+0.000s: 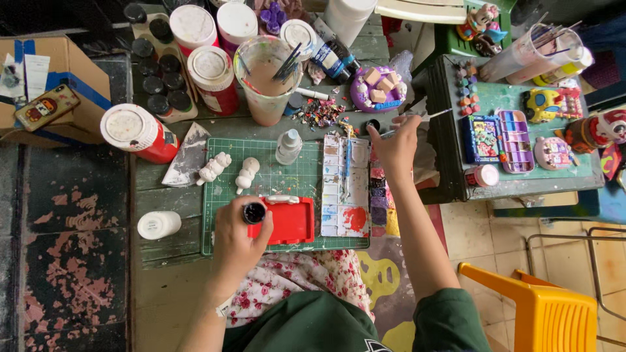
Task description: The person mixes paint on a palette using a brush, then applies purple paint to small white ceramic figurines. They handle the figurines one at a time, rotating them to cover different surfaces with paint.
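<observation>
I see a green gridded cutting mat (306,189) with a bright red tray (290,221) on it — beside two plain white figurines (229,171). My left hand (238,238) holds a small black jar (254,212). The white palette (344,189) shows red and blue stains — under it a white cloth (300,277) with red roses. There is a yellow chair (541,309) at the right.

Cutting mat (306,177): green, matt, gridded, rubbery.
Red tray (290,221): smooth glossy plastic.
Palette (344,189): white plastic, paint-stained.
Figurines (229,171): white, matt, unglazed, seemingly plaster.
Table (163,189): worn painted wood, rough.
Chair (541,306): glossy yellow plastic.
Box (72,78): brown matt cardboard.
Lap cloth (287,277): floral fabric.
</observation>
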{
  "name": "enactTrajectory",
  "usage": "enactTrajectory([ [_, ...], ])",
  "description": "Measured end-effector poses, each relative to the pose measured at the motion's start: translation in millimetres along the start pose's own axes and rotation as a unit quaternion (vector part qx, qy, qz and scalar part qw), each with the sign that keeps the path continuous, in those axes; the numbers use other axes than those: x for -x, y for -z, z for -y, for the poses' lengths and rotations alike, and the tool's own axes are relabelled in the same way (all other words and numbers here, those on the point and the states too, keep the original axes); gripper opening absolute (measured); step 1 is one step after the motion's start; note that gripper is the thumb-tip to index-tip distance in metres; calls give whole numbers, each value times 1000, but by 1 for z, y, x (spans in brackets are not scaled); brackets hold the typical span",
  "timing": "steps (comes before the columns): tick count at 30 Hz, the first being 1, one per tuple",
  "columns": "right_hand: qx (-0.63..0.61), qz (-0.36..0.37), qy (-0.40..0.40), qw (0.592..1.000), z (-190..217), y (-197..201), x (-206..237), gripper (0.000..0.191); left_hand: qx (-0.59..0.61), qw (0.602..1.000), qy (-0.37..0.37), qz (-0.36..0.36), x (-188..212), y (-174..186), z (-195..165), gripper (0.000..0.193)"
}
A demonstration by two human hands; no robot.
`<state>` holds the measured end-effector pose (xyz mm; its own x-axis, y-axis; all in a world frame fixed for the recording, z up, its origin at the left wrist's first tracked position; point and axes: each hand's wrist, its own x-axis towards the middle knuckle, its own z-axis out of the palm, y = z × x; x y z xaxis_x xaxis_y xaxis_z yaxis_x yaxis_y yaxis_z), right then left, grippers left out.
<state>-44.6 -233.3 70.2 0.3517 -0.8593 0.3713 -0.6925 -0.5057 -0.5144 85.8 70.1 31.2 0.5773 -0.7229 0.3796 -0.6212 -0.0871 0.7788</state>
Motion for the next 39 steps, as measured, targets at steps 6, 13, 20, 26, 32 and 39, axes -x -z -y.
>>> enactTrajectory([
  [6, -69, 11, 42, 997, 14, -8, -9, 69, 0, 999, -26, 48, -1, -2, -6, 31],
  [13, -202, 163, 133, 956, 43, 37, 83, 63, 49, 991, -94, 79, -9, -18, -22, 38],
  [20, -292, 269, 163, 903, 52, 70, 121, 62, 38, 986, -116, 113, -6, -9, -31, 46],
  [26, -396, 329, 163, 842, 44, 65, 139, 63, 18, 978, -86, 189, -3, 14, -39, 44],
  [32, -387, 367, 223, 816, 47, 77, 138, 65, 136, 942, -11, 308, -4, 34, -33, 40],
  [39, -377, 393, 270, 794, 54, 97, 129, 58, 603, 604, 238, 464, 3, 0, -9, 42],
])
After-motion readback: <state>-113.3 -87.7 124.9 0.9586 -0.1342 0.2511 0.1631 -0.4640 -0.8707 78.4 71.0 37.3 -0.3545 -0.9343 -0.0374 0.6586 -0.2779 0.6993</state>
